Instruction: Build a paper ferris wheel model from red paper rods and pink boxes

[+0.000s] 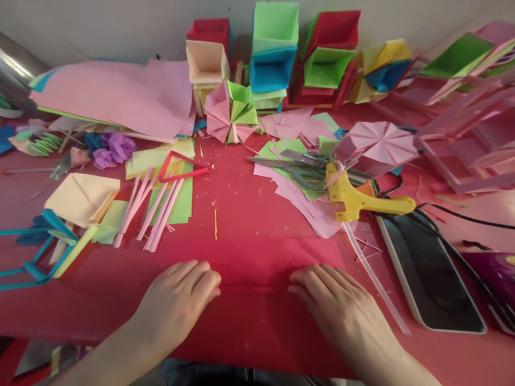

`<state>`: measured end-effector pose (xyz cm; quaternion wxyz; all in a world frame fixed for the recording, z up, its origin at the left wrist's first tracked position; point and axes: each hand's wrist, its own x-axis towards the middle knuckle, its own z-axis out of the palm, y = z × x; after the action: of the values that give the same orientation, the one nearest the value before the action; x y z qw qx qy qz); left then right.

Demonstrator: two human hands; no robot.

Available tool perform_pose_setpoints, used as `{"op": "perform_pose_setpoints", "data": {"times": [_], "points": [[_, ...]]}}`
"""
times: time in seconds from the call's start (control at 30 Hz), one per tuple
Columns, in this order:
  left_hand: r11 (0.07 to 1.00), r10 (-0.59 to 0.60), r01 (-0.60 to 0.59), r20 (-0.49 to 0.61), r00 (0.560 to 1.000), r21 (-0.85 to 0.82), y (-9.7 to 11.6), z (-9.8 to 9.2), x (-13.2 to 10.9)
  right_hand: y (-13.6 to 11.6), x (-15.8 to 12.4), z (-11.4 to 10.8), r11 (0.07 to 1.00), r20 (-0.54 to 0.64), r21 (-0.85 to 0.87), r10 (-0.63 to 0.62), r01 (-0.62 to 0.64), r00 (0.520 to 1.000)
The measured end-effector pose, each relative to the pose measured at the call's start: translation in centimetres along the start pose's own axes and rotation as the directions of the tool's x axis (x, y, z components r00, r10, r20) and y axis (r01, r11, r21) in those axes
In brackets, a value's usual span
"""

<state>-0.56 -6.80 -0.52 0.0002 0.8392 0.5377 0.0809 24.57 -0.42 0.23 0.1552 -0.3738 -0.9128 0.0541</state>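
Note:
A red sheet of paper [253,262] lies flat on the red table [241,187] right in front of me, with a horizontal fold line across it between my hands. My left hand [177,300] rests palm down on its left part, fingers together and pressing along the fold. On the right part my right hand [333,303] lies the same way, fingertips pointing inward at the fold. Neither hand holds anything.
A yellow glue gun [358,198] and scissors [298,166] lie on paper scraps at the right, a tablet [432,273] beside them. Pink paper strips [155,212] and a blue frame [40,252] lie at the left. Folded paper boxes [273,53] stack along the back wall.

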Motion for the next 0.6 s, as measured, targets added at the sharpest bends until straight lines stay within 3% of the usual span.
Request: {"op": "perform_pose_setpoints", "data": {"times": [0.1,0.17,0.3,0.4,0.6], "points": [[0.997,0.045,-0.043,-0.034,0.998,0.057,0.5,-0.4,0.0,0.1,0.0,0.0,1.000,0.009,-0.008,-0.009,0.009,1.000],[0.988,0.140,-0.137,-0.040,0.989,0.077,1.1,-0.6,0.4,0.0,0.1,-0.1,1.000,0.016,-0.011,-0.012,0.012,1.000],[0.938,0.346,-0.347,0.110,0.932,-0.007,2.3,-0.7,1.4,-0.1,0.1,-0.1,1.000,0.031,-0.011,-0.024,0.024,0.999],[0.938,0.347,-0.342,0.180,0.921,-0.060,2.3,-0.6,1.6,0.2,-0.2,-0.1,0.999,0.017,-0.048,0.026,-0.026,1.000],[0.942,0.333,-0.334,0.143,0.932,-0.020,2.0,-0.7,1.3,1.2,-1.5,-0.8,0.993,0.056,-0.053,0.113,-0.110,0.992]]}}
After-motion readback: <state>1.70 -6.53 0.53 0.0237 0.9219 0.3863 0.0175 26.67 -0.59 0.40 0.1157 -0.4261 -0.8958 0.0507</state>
